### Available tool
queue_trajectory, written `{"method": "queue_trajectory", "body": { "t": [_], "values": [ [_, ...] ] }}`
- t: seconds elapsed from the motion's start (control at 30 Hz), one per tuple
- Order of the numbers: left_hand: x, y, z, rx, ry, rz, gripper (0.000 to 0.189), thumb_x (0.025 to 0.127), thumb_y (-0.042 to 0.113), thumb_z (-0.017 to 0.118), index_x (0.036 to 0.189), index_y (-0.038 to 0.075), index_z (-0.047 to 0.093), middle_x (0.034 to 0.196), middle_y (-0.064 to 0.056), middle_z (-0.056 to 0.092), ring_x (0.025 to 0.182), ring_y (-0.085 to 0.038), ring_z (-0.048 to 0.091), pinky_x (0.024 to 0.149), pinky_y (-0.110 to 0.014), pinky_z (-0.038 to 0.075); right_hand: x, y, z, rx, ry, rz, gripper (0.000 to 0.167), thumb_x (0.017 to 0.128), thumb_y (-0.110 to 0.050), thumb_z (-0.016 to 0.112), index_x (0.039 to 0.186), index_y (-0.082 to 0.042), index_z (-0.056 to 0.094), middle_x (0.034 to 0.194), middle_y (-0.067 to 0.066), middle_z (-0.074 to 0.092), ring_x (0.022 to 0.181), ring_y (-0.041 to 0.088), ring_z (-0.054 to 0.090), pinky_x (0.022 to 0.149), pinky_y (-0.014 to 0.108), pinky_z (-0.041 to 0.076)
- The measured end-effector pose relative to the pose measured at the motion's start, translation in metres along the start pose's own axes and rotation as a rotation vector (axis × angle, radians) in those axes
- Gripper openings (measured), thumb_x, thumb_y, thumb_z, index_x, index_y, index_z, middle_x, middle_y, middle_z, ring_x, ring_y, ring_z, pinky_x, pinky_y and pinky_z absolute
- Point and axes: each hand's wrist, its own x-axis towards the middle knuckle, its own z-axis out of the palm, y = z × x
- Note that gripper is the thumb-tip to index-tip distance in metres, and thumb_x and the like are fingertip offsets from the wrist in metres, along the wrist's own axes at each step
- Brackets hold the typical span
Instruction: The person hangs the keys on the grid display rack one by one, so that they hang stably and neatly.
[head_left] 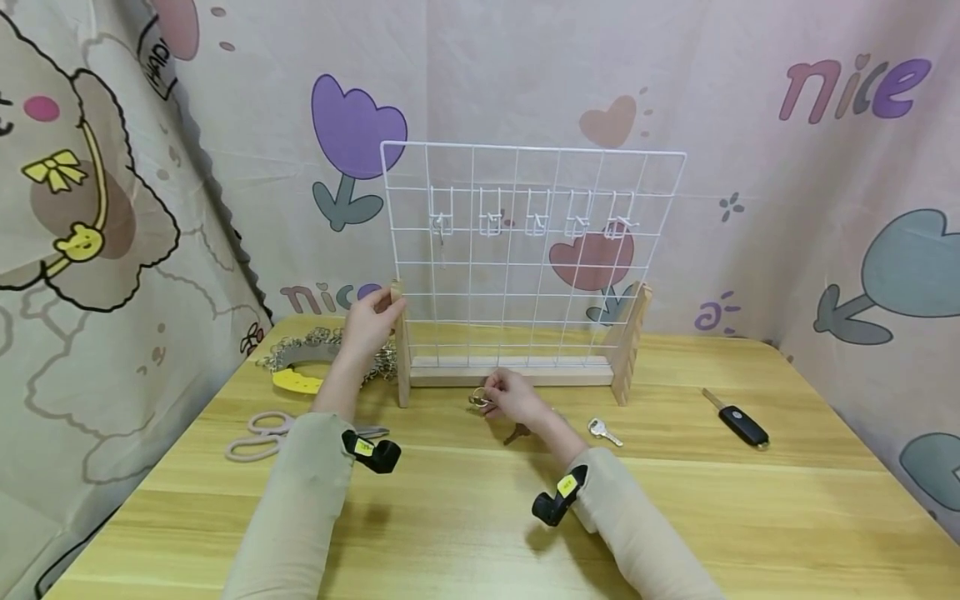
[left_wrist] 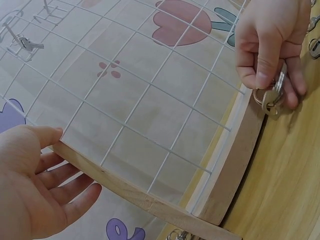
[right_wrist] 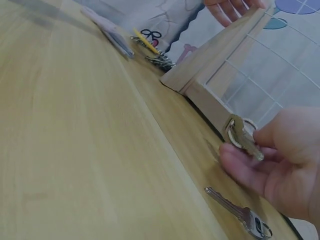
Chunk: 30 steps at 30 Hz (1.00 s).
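Note:
A white wire grid rack stands upright between wooden side posts, with hooks along its upper part. My left hand holds the top of the left wooden post, thumb on one side and fingers on the other. In front of the bottom rail, my right hand pinches a ring of keys between thumb and fingers, just above the table. A small key hangs from the leftmost hook. Beneath my right hand lies a dark key, partly hidden; a silver key lies to its right.
Left of the rack lies a bundle of key rings and keys on a yellow and grey holder. Pink-handled scissors lie partly under my left forearm. A black car key rests at the right. A patterned curtain backs the wooden table.

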Motion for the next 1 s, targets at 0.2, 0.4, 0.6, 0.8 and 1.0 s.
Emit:
{"method": "queue_trajectory", "body": {
  "t": [0.2, 0.4, 0.6, 0.8, 1.0],
  "values": [
    [-0.001, 0.002, 0.0, 0.014, 0.003, -0.001, 0.058, 0.096, 0.029, 0.051, 0.144, 0.002, 0.031, 0.142, -0.018, 0.038, 0.13, -0.029, 0.036, 0.1, -0.042, 0.04, -0.003, -0.004, -0.001, 0.041, 0.045, -0.034, 0.006, 0.093, 0.0, 0.051, 0.091, 0.005, 0.055, 0.08, 0.007, 0.056, 0.07, 0.013, 0.054, 0.062, 0.024, 0.05],
    [0.0, 0.002, -0.001, 0.01, 0.006, 0.004, 0.058, 0.096, 0.027, 0.051, 0.144, 0.001, 0.03, 0.142, -0.018, 0.037, 0.13, -0.029, 0.035, 0.1, -0.042, 0.04, -0.005, -0.012, -0.004, -0.005, 0.106, -0.087, 0.011, 0.088, 0.001, 0.058, 0.097, 0.007, 0.06, 0.081, 0.007, 0.06, 0.071, 0.012, 0.053, 0.065, 0.026, 0.049],
    [0.001, 0.002, -0.001, 0.005, 0.007, 0.005, 0.059, 0.096, 0.029, 0.051, 0.144, 0.001, 0.031, 0.142, -0.018, 0.038, 0.129, -0.029, 0.036, 0.099, -0.042, 0.04, -0.009, -0.027, -0.01, -0.09, 0.166, -0.156, 0.013, 0.084, 0.005, 0.061, 0.097, 0.007, 0.066, 0.092, 0.013, 0.066, 0.078, 0.016, 0.061, 0.072, 0.028, 0.053],
    [0.001, 0.001, -0.001, 0.004, 0.005, 0.006, 0.058, 0.096, 0.028, 0.052, 0.143, 0.002, 0.032, 0.141, -0.018, 0.039, 0.129, -0.029, 0.037, 0.099, -0.042, 0.04, -0.013, -0.036, -0.023, -0.058, 0.172, -0.156, 0.009, 0.086, 0.001, 0.062, 0.092, 0.006, 0.067, 0.088, 0.012, 0.068, 0.079, 0.017, 0.063, 0.074, 0.027, 0.053],
    [0.0, 0.0, 0.0, -0.003, 0.0, 0.007, 0.057, 0.096, 0.027, 0.052, 0.143, 0.002, 0.032, 0.141, -0.018, 0.039, 0.129, -0.029, 0.036, 0.098, -0.043, 0.041, -0.014, -0.048, -0.039, -0.099, 0.153, -0.184, 0.009, 0.086, -0.006, 0.064, 0.089, 0.002, 0.067, 0.083, 0.006, 0.068, 0.083, 0.025, 0.062, 0.077, 0.039, 0.051]
  ]
}}
